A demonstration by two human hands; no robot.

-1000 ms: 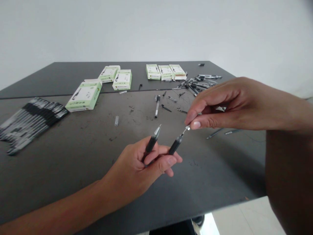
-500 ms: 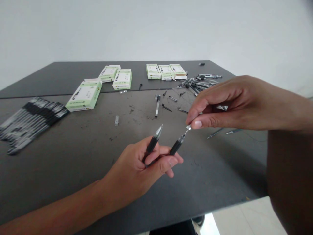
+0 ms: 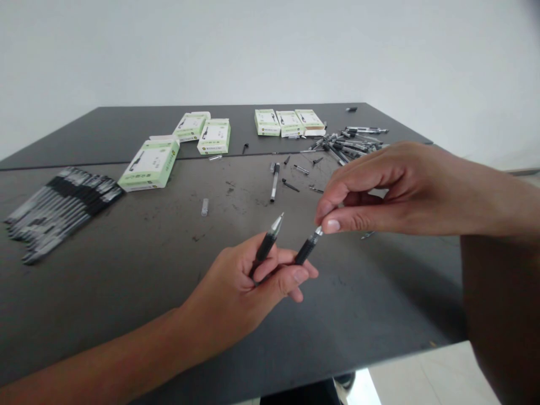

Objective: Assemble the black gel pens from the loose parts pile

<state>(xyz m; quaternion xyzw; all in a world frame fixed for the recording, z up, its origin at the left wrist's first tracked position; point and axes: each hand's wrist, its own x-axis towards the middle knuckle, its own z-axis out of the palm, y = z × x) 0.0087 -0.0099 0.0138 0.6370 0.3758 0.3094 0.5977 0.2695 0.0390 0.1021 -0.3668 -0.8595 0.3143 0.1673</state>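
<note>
My left hand (image 3: 261, 275) is closed on two pens with black grips. One pen (image 3: 266, 246) rises between thumb and index finger, its silver cone tip bare and pointing up. The second pen (image 3: 307, 251) leans to the right across the fingers. At its upper end, my right hand (image 3: 367, 197) pinches a small silver pen tip (image 3: 319, 230) between thumb and index finger, touching the end of the barrel. The lower parts of both pens are hidden by my left hand.
Rows of pens (image 3: 63, 208) lie at the left, beside green-and-white boxes (image 3: 149, 163). More boxes (image 3: 266, 122) stand at the back. A loose pile of pen parts (image 3: 350, 145) spreads behind my right hand. A pen (image 3: 274, 183), a clear cap (image 3: 205, 207) and small black pieces lie mid-table.
My right hand has moved down and left, bringing the silver tip from over the refill point onto the end of the second pen. The left hand holds both pens as before.
</note>
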